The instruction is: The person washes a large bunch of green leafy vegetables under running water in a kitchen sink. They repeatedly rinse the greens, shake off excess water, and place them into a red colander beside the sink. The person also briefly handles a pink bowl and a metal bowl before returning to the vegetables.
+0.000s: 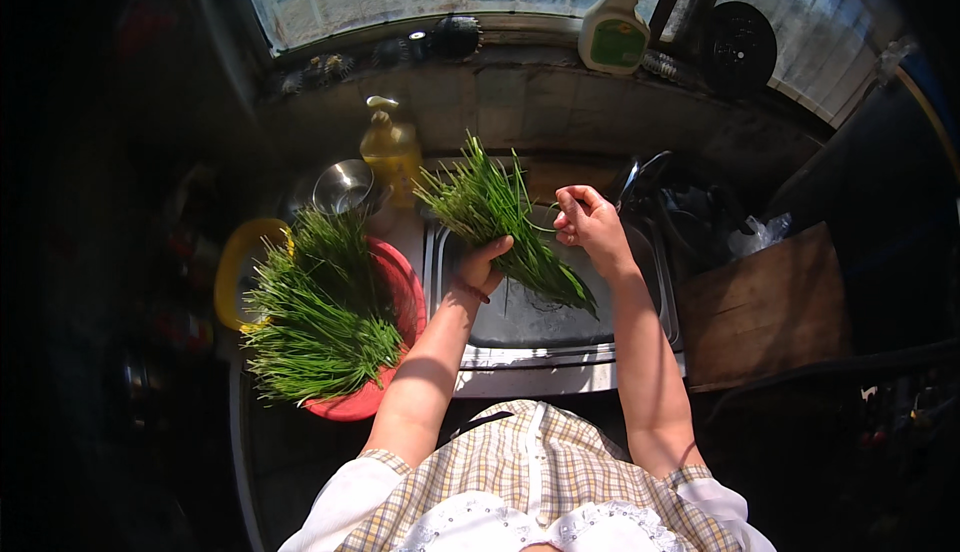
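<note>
My left hand (484,263) is closed around a bunch of long green grass-like leaves (499,214), which look like garlic chives. The bunch slants over the metal sink basin (480,327), one end up towards the wall and the other down to the right. Just right of the bunch, my right hand (589,222) pinches a thin green leaf between thumb and fingertips. To the left, a large heap of the same leaves (322,327) fills a red plastic basin (401,274) and hangs over its rim.
A yellow container (232,274), a metal bowl (343,186) and a yellow pump bottle (394,154) stand left of the sink. At the right are a faucet (634,177) and a wooden board (765,312). A spray bottle (615,26) stands on the windowsill.
</note>
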Demonstrator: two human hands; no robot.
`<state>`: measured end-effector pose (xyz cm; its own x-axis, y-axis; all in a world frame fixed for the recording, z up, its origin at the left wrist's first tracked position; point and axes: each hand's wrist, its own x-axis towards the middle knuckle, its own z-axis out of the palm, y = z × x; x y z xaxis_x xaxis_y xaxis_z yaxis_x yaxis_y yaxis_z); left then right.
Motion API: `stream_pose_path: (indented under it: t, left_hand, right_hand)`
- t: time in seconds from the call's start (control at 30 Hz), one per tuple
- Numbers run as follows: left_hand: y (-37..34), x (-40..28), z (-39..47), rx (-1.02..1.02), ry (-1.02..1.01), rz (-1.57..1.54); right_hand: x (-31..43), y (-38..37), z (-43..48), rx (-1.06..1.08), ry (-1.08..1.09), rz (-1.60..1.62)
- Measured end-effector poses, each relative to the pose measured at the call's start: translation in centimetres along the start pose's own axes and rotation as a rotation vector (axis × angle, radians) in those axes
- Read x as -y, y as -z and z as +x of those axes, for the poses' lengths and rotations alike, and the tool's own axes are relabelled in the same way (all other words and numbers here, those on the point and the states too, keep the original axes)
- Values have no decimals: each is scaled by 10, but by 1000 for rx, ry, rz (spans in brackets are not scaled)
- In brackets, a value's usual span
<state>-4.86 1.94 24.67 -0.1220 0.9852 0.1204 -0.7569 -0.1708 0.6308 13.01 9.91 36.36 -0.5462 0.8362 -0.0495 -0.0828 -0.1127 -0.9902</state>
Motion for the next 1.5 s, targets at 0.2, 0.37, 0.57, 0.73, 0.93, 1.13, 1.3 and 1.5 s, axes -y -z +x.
stream_pose_path:
  t: [0.2, 0.37, 0.57, 0.73, 0.93, 1.13, 1.3, 1.5]
  left_hand:
    - [-22, -12, -4, 149, 36, -16]
    - [-26, -12, -3, 131, 58, 8]
    - [-1, 0, -1, 42, 159, -56]
    - [6, 4, 0, 74, 166, -20]
    - [10, 11, -1, 132, 189, -105]
    - [19, 21, -1, 60, 171, -208]
    - [29, 25, 1, 94, 162, -315]
    - [33, 28, 3, 120, 146, -362]
  right_hand:
    - [-15, -2, 42, 166, -354, -159]
    - [-16, -26, 59, 347, -255, 89]
    - [-2, -49, 60, 367, -298, 333]
    - [5, -57, 70, 309, -281, 312]
    - [3, -58, 79, 310, -157, 344]
    - [-2, -57, 87, 227, -50, 416]
    - [8, -59, 84, 163, 30, 400]
    - [14, -61, 84, 132, 16, 309]
